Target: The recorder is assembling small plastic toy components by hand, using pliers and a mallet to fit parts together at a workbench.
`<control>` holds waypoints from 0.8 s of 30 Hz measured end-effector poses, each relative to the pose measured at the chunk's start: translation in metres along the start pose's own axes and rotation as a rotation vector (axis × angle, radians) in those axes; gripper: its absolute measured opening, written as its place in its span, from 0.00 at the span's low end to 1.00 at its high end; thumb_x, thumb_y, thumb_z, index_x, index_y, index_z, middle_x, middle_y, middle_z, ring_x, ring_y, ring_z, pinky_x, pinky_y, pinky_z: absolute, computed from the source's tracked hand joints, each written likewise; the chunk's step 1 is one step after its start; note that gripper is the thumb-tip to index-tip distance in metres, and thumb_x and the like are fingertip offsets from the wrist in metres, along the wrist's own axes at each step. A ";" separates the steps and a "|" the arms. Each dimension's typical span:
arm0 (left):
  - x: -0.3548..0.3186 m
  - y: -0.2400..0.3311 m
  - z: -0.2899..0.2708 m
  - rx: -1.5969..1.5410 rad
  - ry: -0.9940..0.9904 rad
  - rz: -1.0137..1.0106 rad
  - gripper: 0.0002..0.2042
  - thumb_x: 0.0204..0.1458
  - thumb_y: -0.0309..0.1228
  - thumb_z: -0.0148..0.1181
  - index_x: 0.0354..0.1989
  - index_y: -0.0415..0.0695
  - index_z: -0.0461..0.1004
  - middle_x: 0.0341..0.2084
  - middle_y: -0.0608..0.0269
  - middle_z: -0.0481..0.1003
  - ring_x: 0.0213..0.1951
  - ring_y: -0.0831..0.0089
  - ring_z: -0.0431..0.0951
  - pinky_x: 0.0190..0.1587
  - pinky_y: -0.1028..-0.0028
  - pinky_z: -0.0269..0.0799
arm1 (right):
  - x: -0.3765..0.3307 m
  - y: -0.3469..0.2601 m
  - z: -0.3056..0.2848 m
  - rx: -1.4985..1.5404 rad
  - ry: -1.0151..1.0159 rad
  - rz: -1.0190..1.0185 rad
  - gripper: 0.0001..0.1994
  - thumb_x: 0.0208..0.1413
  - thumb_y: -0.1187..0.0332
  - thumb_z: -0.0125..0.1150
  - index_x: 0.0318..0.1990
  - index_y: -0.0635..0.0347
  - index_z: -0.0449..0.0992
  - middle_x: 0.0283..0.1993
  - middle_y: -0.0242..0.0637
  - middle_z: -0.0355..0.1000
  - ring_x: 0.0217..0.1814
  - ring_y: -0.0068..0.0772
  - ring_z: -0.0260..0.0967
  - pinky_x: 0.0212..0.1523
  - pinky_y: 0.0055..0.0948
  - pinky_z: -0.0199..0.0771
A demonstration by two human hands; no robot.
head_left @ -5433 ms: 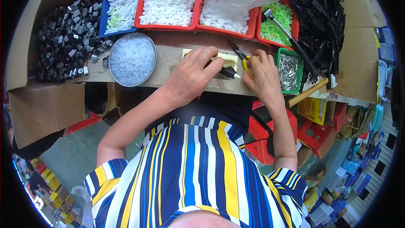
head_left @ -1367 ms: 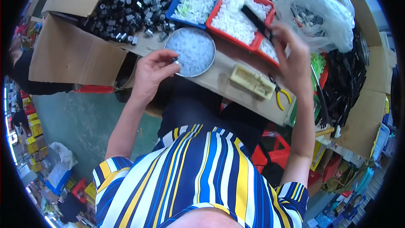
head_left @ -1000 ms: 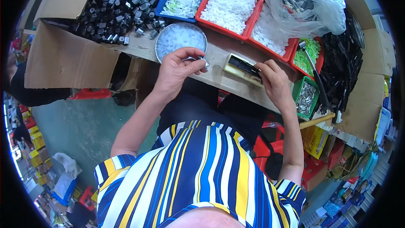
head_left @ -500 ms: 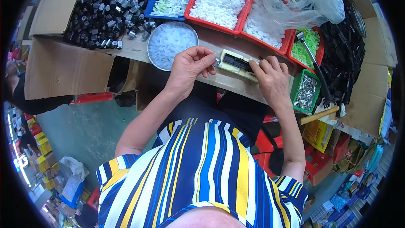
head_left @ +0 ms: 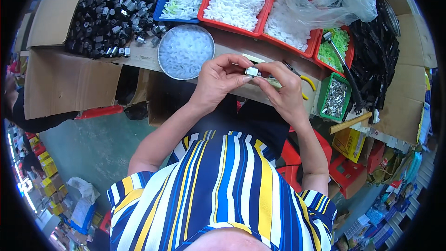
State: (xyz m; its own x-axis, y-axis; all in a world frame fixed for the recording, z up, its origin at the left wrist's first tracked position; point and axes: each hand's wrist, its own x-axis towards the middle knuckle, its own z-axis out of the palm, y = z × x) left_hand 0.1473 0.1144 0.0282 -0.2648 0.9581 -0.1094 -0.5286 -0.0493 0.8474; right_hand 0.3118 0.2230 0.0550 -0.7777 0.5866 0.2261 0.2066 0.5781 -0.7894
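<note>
Between my hands is a small silver-coloured metal part (head_left: pixel 252 71) with a dark end, too small to name more exactly. My left hand (head_left: pixel 214 83) pinches its left side between thumb and fingers. My right hand (head_left: pixel 287 90) is closed at its right end, thumb and forefinger together there; whether they grip a second small piece is hidden. Under the hands lies a cream-coloured block (head_left: pixel 253 58), mostly covered by them. Pliers with yellow handles (head_left: pixel 308 82) rest on the table just right of my right hand.
A round metal bowl (head_left: pixel 159 60) of translucent pieces stands left. Behind are a blue tray (head_left: pixel 179 20) and red trays (head_left: pixel 254 32) of white pieces. At right stand a green tray (head_left: pixel 321 111) of metal pieces, a hammer-like tool (head_left: pixel 341 56) and black parts (head_left: pixel 376 51). Black-and-silver blocks (head_left: pixel 116 14) fill the left.
My right hand has left the dark piece on the cream block and moved left to the silver part. My left hand has shifted slightly right. The pliers have come into view.
</note>
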 end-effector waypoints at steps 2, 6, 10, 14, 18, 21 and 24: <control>0.000 -0.001 -0.002 0.014 -0.026 0.002 0.12 0.51 0.16 0.64 0.45 0.38 0.76 0.45 0.58 0.76 0.47 0.73 0.78 0.51 0.75 0.76 | 0.001 0.001 0.000 0.005 -0.011 0.007 0.12 0.49 0.73 0.69 0.41 0.65 0.78 0.37 0.42 0.74 0.39 0.43 0.72 0.34 0.37 0.71; 0.003 0.000 -0.005 0.148 0.008 -0.020 0.13 0.52 0.18 0.64 0.46 0.37 0.77 0.45 0.59 0.76 0.46 0.75 0.77 0.49 0.77 0.76 | 0.003 0.014 0.006 -0.161 0.048 -0.040 0.12 0.46 0.72 0.70 0.40 0.62 0.80 0.39 0.40 0.73 0.42 0.42 0.71 0.38 0.38 0.70; 0.014 -0.009 -0.007 0.564 0.153 0.167 0.08 0.52 0.22 0.65 0.40 0.36 0.78 0.36 0.62 0.75 0.35 0.80 0.76 0.33 0.82 0.71 | -0.001 0.024 0.015 -0.290 0.095 -0.019 0.12 0.45 0.70 0.71 0.39 0.57 0.81 0.42 0.35 0.72 0.49 0.40 0.68 0.45 0.39 0.66; 0.021 -0.018 -0.005 0.772 0.167 0.211 0.08 0.50 0.23 0.66 0.38 0.36 0.79 0.33 0.62 0.72 0.29 0.79 0.73 0.28 0.78 0.68 | -0.002 0.031 0.020 -0.298 0.119 0.013 0.12 0.44 0.69 0.71 0.39 0.56 0.82 0.42 0.34 0.72 0.50 0.39 0.67 0.45 0.39 0.64; 0.027 -0.025 -0.006 0.781 0.191 0.218 0.06 0.51 0.24 0.66 0.36 0.37 0.79 0.32 0.63 0.72 0.27 0.79 0.73 0.29 0.78 0.69 | 0.002 0.033 0.022 -0.292 0.128 -0.001 0.12 0.44 0.69 0.71 0.39 0.55 0.82 0.42 0.34 0.72 0.49 0.39 0.67 0.46 0.40 0.63; 0.029 -0.026 -0.009 0.752 0.184 0.205 0.06 0.51 0.24 0.66 0.35 0.37 0.78 0.32 0.63 0.72 0.27 0.79 0.73 0.30 0.79 0.69 | 0.002 0.030 0.022 -0.290 0.117 -0.001 0.12 0.45 0.69 0.71 0.39 0.56 0.81 0.42 0.35 0.71 0.50 0.39 0.67 0.47 0.40 0.63; 0.034 -0.027 -0.009 0.755 0.151 0.158 0.05 0.51 0.24 0.66 0.34 0.37 0.78 0.32 0.64 0.70 0.27 0.79 0.73 0.30 0.79 0.70 | 0.000 0.030 0.021 -0.289 0.109 0.014 0.12 0.45 0.69 0.70 0.40 0.56 0.80 0.42 0.36 0.70 0.51 0.40 0.66 0.49 0.40 0.62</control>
State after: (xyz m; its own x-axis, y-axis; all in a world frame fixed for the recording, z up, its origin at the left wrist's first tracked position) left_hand 0.1456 0.1462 -0.0031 -0.4267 0.9042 0.0180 0.2009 0.0753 0.9767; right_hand 0.3052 0.2286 0.0196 -0.7086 0.6440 0.2883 0.3895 0.6978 -0.6012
